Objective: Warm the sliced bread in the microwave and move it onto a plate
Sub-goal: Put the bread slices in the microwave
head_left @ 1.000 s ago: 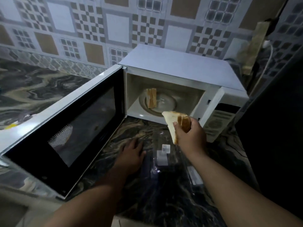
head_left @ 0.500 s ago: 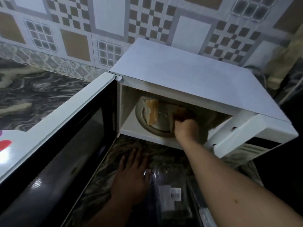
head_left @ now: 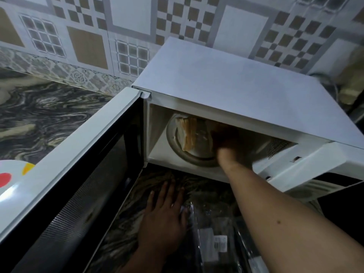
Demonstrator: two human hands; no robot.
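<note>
Deep inside microwave [head_left: 226, 89], right hand [head_left: 226, 142], grip unclear.

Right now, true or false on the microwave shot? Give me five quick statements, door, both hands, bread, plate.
1. The microwave door is shut. False: it is swung wide open to the left.
2. The right hand is inside the microwave cavity. True.
3. The left hand is gripping the door handle. False: it lies flat on the marble counter, its fingers at the edge of the clear plastic bag.
4. Bread slices stand on the turntable at its left side. True.
5. The bread is already on the white plate. False: that plate shows only its rim behind the door, with no bread seen on it.
</note>
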